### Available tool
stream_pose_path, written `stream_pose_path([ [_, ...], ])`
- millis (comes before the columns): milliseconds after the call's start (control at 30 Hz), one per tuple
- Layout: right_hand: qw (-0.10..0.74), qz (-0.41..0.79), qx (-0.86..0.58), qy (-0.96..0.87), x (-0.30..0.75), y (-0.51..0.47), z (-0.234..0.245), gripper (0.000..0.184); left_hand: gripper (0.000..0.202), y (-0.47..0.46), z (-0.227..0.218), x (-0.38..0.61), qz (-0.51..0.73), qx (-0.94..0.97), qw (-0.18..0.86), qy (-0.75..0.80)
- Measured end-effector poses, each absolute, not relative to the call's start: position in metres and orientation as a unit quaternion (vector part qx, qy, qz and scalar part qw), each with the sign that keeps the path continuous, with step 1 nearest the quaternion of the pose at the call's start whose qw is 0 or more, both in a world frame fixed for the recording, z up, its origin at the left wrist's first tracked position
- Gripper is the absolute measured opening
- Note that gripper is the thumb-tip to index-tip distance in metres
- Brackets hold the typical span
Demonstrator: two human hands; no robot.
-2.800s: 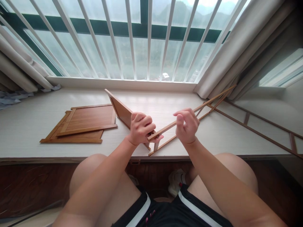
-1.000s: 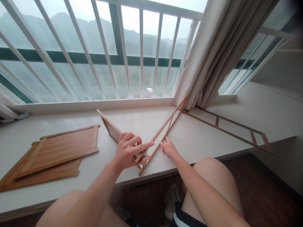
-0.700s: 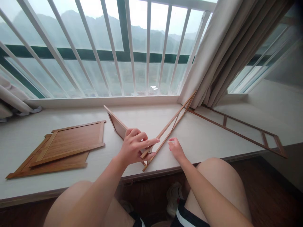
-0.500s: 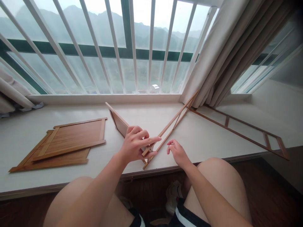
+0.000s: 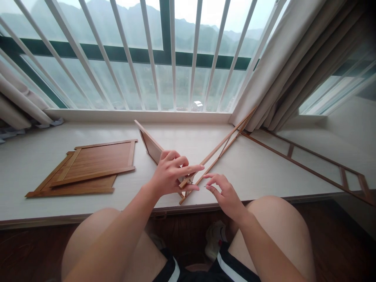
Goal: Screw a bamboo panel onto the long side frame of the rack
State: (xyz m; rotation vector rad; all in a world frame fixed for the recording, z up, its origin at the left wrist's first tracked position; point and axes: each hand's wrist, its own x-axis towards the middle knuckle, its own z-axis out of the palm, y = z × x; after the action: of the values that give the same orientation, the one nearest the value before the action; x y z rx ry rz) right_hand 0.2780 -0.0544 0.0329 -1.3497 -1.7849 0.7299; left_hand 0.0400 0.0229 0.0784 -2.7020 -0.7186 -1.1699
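Observation:
My left hand (image 5: 173, 174) is closed round the near end of a thin wooden ladder-like frame (image 5: 223, 143), where it meets an upright wooden panel (image 5: 151, 145) on the white window sill (image 5: 264, 172). Its forefinger lies stretched along the frame's top rail. My right hand (image 5: 223, 192) hovers just right of that joint above the sill's front edge. Its thumb and fingertips are pinched together on something too small to make out. The frame slants away to the back right corner by the curtain.
Two flat wooden panels (image 5: 94, 162) lie stacked on the sill at the left. A second ladder-like frame (image 5: 308, 166) lies along the right of the sill. Curtains (image 5: 282, 62) hang at the right and a white barred window (image 5: 173, 55) stands behind. A shoe (image 5: 214, 239) sits on the floor between my knees.
My right hand came off the sill beside the frame, drew back toward me and pinched its fingers together. My left hand kept its hold on the frame and panel. My view tilted down.

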Motion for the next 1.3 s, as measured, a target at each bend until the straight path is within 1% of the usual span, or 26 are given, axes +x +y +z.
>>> stream_pose_path([
  [67,0.432,0.246,-0.535,-0.683,0.277,-0.056,0.035,0.015,0.061,0.022,0.079,0.04,-0.382,-0.891,0.055,-0.238],
  [100,0.465,0.247,-0.541,-0.656,0.276,-0.058,0.037,0.015,0.061,0.022,0.079,0.039,-0.38,-0.892,0.054,-0.238],
  [233,0.595,0.332,-0.51,-0.525,0.263,-0.072,0.048,0.012,0.063,0.021,0.08,0.038,-0.369,-0.896,0.048,-0.241],
  [300,0.627,0.378,-0.463,-0.499,0.253,-0.082,0.056,0.011,0.065,0.021,0.08,0.037,-0.367,-0.898,0.046,-0.24],
  [367,0.641,0.412,-0.419,-0.494,0.244,-0.091,0.063,0.012,0.068,0.021,0.081,0.037,-0.364,-0.9,0.042,-0.238],
  [500,0.648,0.434,-0.38,-0.497,0.23,-0.101,0.067,0.012,0.069,0.021,0.081,0.036,-0.359,-0.902,0.033,-0.238],
  [633,0.641,0.43,-0.385,-0.505,0.224,-0.1,0.061,0.011,0.066,0.021,0.081,0.037,-0.358,-0.901,0.037,-0.243],
  [767,0.645,0.394,-0.4,-0.518,0.221,-0.098,0.056,0.012,0.063,0.021,0.081,0.037,-0.354,-0.901,0.041,-0.247],
  [900,0.652,0.326,-0.4,-0.556,0.221,-0.098,0.055,0.015,0.053,0.02,0.081,0.036,-0.343,-0.904,0.042,-0.252],
  [1000,0.634,0.235,-0.395,-0.622,0.223,-0.098,0.055,0.024,0.049,0.02,0.082,0.036,-0.341,-0.903,0.045,-0.256],
  [1100,0.608,0.156,-0.366,-0.688,0.227,-0.096,0.056,0.042,0.049,0.019,0.082,0.037,-0.341,-0.903,0.046,-0.258],
  [1200,0.571,0.12,-0.351,-0.733,0.23,-0.094,0.055,0.056,0.048,0.019,0.081,0.037,-0.342,-0.902,0.048,-0.26],
  [1300,0.55,0.125,-0.348,-0.749,0.231,-0.092,0.054,0.056,0.047,0.018,0.08,0.037,-0.345,-0.9,0.049,-0.26],
])
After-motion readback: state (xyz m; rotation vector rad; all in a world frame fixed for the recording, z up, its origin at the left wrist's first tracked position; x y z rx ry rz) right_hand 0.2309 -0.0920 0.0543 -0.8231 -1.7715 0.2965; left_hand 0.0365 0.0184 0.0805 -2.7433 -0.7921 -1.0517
